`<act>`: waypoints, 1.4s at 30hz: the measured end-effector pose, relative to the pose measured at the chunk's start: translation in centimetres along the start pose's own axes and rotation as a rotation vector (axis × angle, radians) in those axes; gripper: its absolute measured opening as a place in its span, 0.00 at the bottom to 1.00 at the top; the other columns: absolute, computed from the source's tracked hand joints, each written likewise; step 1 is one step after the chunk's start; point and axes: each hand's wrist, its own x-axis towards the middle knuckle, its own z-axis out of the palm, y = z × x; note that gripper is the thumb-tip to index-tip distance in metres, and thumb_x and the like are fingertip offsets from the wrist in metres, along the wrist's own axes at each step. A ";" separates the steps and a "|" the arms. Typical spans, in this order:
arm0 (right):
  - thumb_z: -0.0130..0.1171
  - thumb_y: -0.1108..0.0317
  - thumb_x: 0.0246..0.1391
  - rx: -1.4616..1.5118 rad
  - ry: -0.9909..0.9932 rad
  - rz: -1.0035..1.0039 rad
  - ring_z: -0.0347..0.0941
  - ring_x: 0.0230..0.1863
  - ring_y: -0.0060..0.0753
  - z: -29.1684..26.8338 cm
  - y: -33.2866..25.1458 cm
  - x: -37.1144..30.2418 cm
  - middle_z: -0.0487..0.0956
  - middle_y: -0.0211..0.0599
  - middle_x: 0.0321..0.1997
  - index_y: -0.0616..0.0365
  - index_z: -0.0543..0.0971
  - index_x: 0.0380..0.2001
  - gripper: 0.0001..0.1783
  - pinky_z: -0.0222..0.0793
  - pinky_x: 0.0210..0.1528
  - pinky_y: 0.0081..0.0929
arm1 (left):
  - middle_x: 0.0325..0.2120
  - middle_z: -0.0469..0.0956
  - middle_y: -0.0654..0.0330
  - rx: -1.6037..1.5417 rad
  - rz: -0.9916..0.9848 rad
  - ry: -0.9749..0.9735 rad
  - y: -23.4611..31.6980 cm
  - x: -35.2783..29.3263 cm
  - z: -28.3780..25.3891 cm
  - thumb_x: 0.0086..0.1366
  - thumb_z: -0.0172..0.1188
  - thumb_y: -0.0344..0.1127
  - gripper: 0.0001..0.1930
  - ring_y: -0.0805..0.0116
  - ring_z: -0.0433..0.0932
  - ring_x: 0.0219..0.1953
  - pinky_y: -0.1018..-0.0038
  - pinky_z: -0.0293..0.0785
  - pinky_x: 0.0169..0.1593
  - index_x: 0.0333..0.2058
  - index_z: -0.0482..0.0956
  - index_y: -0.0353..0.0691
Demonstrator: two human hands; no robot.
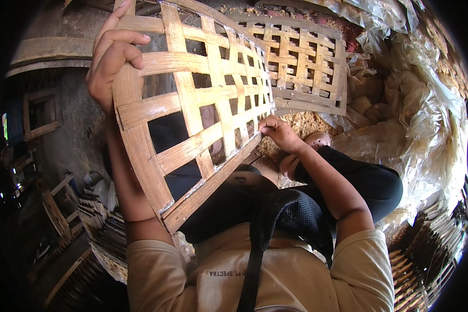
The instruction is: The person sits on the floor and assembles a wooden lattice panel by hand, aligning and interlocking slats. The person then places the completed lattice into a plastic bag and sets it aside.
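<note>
from my remote seat i see a woven wooden panel (187, 99) raised and tilted in front of the wearer, filling the view from about nine o'clock round to one. the left hand (112, 67), at ten o'clock, is clamped around its left rail (135, 148), fingers wrapped over the wood. the right hand (281, 134), just off centre toward two o'clock, has its fingertips drawn together in a pinch on the panel's edge, at the far end of the lower rail (216, 179); i can't tell whether anything thin sits between them. white residue (223, 162) runs in patches along that rail.

to do this well, i'd want a firm left hold so the panel doesn't twist, and light, steady pressure from the right, close to the edge, so no slat is bent or levered loose. i'd also mind splinters on the rough edges and not let the panel knock the second woven panel (307, 101) at one o'clock.

as for writing, a small dark line of print (226, 273) crosses the tan shirt (229, 294) at six o'clock, upside down to me; i make out no lettering on either panel.
</note>
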 end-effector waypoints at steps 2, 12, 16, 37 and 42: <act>0.56 0.76 0.61 0.063 0.011 0.026 0.72 0.42 0.28 0.2 -0.6 -0.3 0.76 0.33 0.37 0.59 0.78 0.36 0.02 0.68 0.49 0.27 | 0.35 0.80 0.49 0.021 -0.034 -0.010 0.1 -0.3 -0.2 0.52 0.65 0.40 0.14 0.39 0.70 0.60 0.39 0.58 0.64 0.23 0.69 0.40; 0.55 0.75 0.62 0.144 0.029 0.010 0.71 0.43 0.26 0.3 0.1 -0.4 0.75 0.33 0.38 0.60 0.78 0.36 0.03 0.67 0.50 0.26 | 0.34 0.79 0.49 -0.006 0.028 -0.027 -0.1 0.2 -0.2 0.53 0.62 0.39 0.12 0.47 0.77 0.52 0.36 0.60 0.63 0.23 0.69 0.40; 0.56 0.74 0.62 0.145 0.005 -0.003 0.71 0.43 0.26 0.4 -0.6 -0.5 0.75 0.32 0.38 0.60 0.78 0.36 0.03 0.67 0.51 0.26 | 0.33 0.79 0.49 -0.016 0.022 -0.015 -0.4 -0.1 -0.1 0.52 0.63 0.39 0.12 0.51 0.79 0.49 0.36 0.60 0.63 0.23 0.70 0.40; 0.63 0.66 0.59 -0.073 0.135 0.106 0.74 0.37 0.22 -1.6 -3.4 -0.5 0.81 0.29 0.35 0.58 0.80 0.39 0.09 0.69 0.45 0.22 | 0.29 0.78 0.49 0.016 -0.029 0.048 0.5 -0.2 0.5 0.47 0.63 0.37 0.13 0.51 0.80 0.46 0.34 0.62 0.62 0.22 0.68 0.38; 0.63 0.68 0.56 -0.247 0.104 0.028 0.77 0.39 0.31 -0.7 -5.6 -0.5 0.82 0.35 0.38 0.55 0.81 0.42 0.10 0.72 0.46 0.27 | 0.31 0.79 0.49 -0.013 -0.035 0.016 -0.1 -0.9 0.2 0.48 0.64 0.38 0.13 0.50 0.79 0.49 0.35 0.61 0.62 0.23 0.68 0.39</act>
